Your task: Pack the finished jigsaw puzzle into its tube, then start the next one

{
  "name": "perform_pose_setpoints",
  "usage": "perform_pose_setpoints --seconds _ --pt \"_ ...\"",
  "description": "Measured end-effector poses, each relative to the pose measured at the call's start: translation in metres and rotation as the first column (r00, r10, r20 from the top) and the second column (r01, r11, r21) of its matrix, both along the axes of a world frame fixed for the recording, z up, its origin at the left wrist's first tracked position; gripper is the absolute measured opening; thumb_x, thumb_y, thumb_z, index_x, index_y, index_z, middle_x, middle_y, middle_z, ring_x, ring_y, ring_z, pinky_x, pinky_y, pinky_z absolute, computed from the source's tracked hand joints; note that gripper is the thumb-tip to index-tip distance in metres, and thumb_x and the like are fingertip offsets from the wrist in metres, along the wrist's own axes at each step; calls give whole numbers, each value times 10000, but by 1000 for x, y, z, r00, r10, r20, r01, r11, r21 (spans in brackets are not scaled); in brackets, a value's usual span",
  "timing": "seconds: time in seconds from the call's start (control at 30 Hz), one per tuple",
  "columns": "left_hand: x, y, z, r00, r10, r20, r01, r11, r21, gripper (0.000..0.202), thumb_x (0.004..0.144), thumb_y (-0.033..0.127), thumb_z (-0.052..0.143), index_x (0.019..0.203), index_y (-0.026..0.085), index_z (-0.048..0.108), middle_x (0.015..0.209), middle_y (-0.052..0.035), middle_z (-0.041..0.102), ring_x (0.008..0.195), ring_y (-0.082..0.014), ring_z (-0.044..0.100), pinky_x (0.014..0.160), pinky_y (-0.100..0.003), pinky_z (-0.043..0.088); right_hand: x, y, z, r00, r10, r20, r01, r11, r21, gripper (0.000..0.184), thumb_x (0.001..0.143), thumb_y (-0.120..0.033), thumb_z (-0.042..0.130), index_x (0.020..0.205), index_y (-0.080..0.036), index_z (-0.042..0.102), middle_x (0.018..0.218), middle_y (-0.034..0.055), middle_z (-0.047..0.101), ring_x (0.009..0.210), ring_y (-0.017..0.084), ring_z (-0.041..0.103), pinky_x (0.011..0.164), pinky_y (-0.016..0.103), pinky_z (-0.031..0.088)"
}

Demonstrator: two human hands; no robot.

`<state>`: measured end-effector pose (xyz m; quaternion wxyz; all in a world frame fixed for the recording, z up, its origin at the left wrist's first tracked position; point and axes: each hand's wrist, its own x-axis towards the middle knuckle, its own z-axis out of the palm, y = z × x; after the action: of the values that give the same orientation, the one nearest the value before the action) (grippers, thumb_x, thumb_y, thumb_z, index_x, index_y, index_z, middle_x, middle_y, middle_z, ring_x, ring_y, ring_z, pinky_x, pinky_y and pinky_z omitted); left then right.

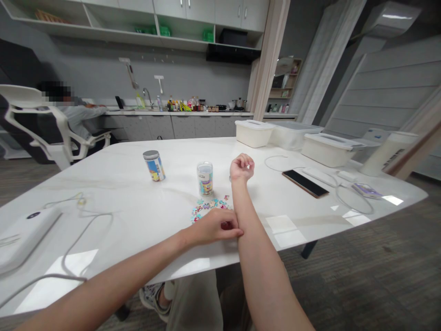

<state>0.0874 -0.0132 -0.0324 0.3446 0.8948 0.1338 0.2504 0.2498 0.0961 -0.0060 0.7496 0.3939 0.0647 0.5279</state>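
Observation:
My left hand (217, 224) has its fingers curled, with fingertips and thumb against the inner side of my right forearm (253, 230). A bit of red shows in the gap inside its grip; I cannot tell if it is held or lies behind. Farther out, my right hand (242, 167) is turned palm up with loosely bent fingers and nothing visible in it. Small colourful jigsaw puzzle pieces (206, 206) lie scattered just beyond my left hand, partly covered by it. Behind them stands a clear jar (205, 179) with more pieces inside. A printed can (154, 166) with a grey lid stands farther left.
On the right lie a phone (305, 184) and a white cable (339, 193), with lidded white boxes (254, 133) behind. A white device (29, 236) with cords occupies the left side. Another person (77, 117) sits in a chair at the far left.

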Motion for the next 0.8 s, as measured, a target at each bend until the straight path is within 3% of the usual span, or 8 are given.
perform_pose_setpoints --seconds 0.1,0.17,0.23,0.4,0.47,0.57,0.67,0.8 --pt "0 2 -2 980 161 118 -164 986 10 504 674 391 814 1105 229 607 1163 -100 577 1101 -248 559 957 -413 487 0 1 0 1000 1 14 -1 1000 14 220 777 -97 372 648 -259 297 473 -37 380 365 123 374 285 248 305" --pt "1 2 -4 973 176 148 -182 983 28 457 666 395 821 1052 233 638 1282 -119 495 1214 -273 487 1021 -440 443 -1 1 0 1000 4 19 -5 1000 20 229 784 -95 380 650 -259 292 476 -41 373 368 123 373 285 245 303" --pt "2 1 -5 986 85 145 -94 994 52 218 764 402 741 822 200 679 1220 -117 517 1114 -241 548 958 -395 483 -2 0 0 1000 7 26 -8 1000 28 238 798 -101 390 653 -258 286 480 -45 370 371 124 371 285 242 299" --pt "-2 3 6 989 -120 82 107 983 149 311 886 405 603 697 160 633 755 -46 612 685 -121 579 659 -238 473 -7 -3 2 999 1 41 -1 1000 -3 252 828 -120 394 650 -251 273 471 -49 364 367 117 356 283 223 297" --pt "-12 12 15 997 -46 60 28 963 269 398 941 387 501 616 164 558 634 -20 568 597 -110 519 605 -236 431 -9 -4 8 996 -24 89 27 999 -32 259 836 -126 396 641 -243 272 470 -48 362 371 108 352 290 207 304" --pt "-35 32 28 986 108 -127 -20 836 548 441 955 345 385 569 175 515 566 -15 522 546 -121 464 581 -264 383 -11 -2 21 950 -113 292 150 983 -106 294 875 -166 385 615 -232 264 472 -50 334 382 92 326 310 184 297" --pt "-56 51 32 836 330 -438 30 770 638 485 923 398 398 514 175 534 467 -7 472 437 -114 389 502 -268 297 -12 4 33 721 -101 686 294 940 -171 366 917 -277 367 573 -228 252 463 -54 285 386 92 272 328 196 250" --pt "-67 59 31 648 475 -595 -6 785 620 577 861 576 438 457 176 537 409 -7 424 374 -100 287 455 -272 199 -13 7 21 2 160 987 443 885 -145 445 923 -433 327 527 -233 300 410 -54 286 366 95 236 352 229 171"
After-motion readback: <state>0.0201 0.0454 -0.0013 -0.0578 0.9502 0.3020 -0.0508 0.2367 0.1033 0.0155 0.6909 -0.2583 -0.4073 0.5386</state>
